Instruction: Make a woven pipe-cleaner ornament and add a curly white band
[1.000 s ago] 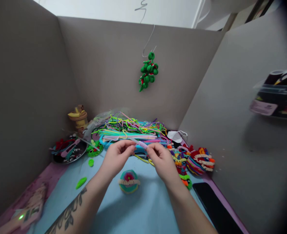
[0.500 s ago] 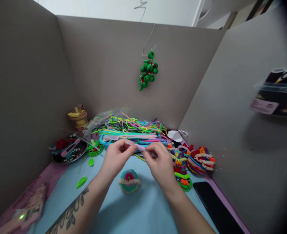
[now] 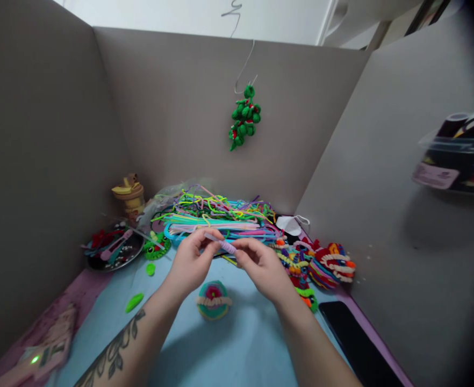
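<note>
A lilac pipe cleaner [image 3: 227, 246], wound into a short tight coil, is held in the air between both hands. My left hand [image 3: 194, 259] pinches it near its left end, where a straight piece sticks up past the fingers. My right hand [image 3: 261, 267] grips the coil's right end between thumb and fingers. Below the hands, a round teal pipe-cleaner piece [image 3: 214, 309] with a beige band and a dark pink flower rests on the blue table cover [image 3: 221, 355].
Behind the hands lie bundled pipe cleaners [image 3: 216, 220]. At left are a metal bowl [image 3: 118, 260], a green frog-like piece [image 3: 156, 247] and a pink glue gun [image 3: 54, 349]. At right sit colourful finished pieces [image 3: 329, 263] and a black phone [image 3: 358, 344]. Grey panels [image 3: 172, 107] enclose the table.
More of the lilac coil now shows between my fingers, tilted down to the right. My right hand has shifted slightly left and down along it.
</note>
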